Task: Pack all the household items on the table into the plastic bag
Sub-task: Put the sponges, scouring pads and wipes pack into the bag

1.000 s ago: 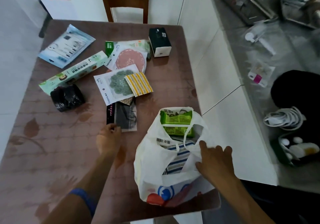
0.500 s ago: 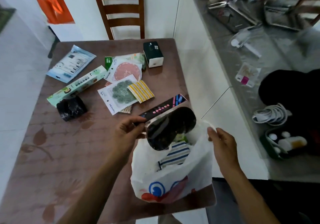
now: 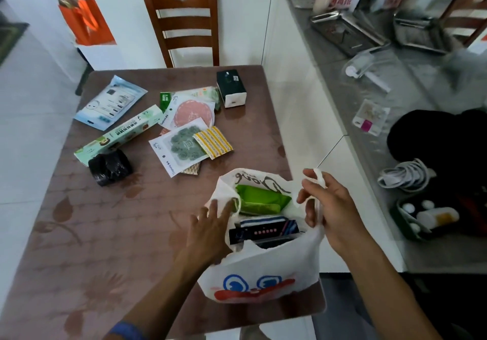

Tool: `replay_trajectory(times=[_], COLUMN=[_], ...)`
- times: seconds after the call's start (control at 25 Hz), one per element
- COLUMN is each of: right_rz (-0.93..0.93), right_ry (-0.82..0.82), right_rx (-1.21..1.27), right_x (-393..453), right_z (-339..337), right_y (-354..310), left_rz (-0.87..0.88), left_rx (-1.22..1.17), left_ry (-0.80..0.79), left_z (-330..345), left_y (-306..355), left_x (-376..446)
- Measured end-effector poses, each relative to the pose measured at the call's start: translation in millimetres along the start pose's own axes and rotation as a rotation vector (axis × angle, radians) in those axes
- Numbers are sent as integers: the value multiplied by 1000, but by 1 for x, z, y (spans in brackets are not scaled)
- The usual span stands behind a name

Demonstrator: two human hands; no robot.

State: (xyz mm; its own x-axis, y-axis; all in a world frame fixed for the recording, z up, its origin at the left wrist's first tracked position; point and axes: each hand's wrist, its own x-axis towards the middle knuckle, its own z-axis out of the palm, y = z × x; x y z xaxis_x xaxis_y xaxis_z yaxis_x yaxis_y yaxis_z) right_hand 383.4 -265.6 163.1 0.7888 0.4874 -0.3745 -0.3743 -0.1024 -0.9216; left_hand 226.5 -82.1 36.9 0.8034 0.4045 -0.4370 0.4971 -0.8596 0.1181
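Note:
A white plastic bag (image 3: 263,268) with a blue and red print stands at the table's near right corner. Inside it lie a green packet (image 3: 259,198), a striped item and a black packet with pink dots (image 3: 263,231). My right hand (image 3: 325,205) grips the bag's right handle and lifts it. My left hand (image 3: 209,227) rests flat against the bag's left rim, fingers apart, holding nothing. On the table lie a black roll (image 3: 109,167), a long green box (image 3: 120,134), a blue-white pouch (image 3: 110,102), flat sachets (image 3: 184,143) and a dark box (image 3: 231,88).
The brown table (image 3: 105,234) fills the left and middle. A wooden chair (image 3: 184,23) stands at its far end. To the right a grey counter (image 3: 369,142) carries metal trays, white cables (image 3: 405,175) and a dark bundle.
The black packet my left hand held over the bag now lies inside it. My left hand has let go and rests on the bag's rim. My right hand still holds the handle.

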Motion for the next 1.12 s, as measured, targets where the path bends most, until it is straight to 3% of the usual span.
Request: replay_trajectory(times=[0.08,0.2,0.28,0.36,0.44,0.52,0.64,0.72,0.8,0.84,0.92,1.0,1.04,1.12], right_rz=[-25,-214,-373,-512,-582,-562,-337,-271,-440,-600,-791,-792,-735,-454], right_ry=[19,51,51,21,16,56,174,349,557,576,365,65,-56,-286], right_rx=[-44,-114,-95,25,93,39,-184,-263,-549,-728,-916,-1129,-1320,-1615], right_x=[6,4,-5,-14,-21,-30,-33,-27,-23,-22,-15,5,16,38], right_z=[11,35,44,44,40,38,34,24,19,24,50,84,99,104], right_y=[-8,-20,-32,-49,-58,-48,-14,-7,-16,-20,-15,9,25,66], left_rz=[-146,-286,-208,-66,-5,-58,-257,-256,-197,-162,-99,-65,-61,-87], left_rx=[-116,-819,-1142,-1175,-1159,-1196,-1276,-1296,-1273,-1266,-1238,-1238,-1238,-1268], left_ry=[-7,303,590,765,778,733,667,640,618,604,588,572,559,526], left_z=[-7,-55,-99,-140,-155,-149,-129,-125,-127,-129,-128,-123,-121,-112], left_y=[-8,-11,-16,-19,-19,-18,-28,-33,-30,-26,-16,-14,-16,-25], left_x=[-1,-4,-11,-29,-48,-65,-77,-78,-80,-81,-82,-83,-82,-78])
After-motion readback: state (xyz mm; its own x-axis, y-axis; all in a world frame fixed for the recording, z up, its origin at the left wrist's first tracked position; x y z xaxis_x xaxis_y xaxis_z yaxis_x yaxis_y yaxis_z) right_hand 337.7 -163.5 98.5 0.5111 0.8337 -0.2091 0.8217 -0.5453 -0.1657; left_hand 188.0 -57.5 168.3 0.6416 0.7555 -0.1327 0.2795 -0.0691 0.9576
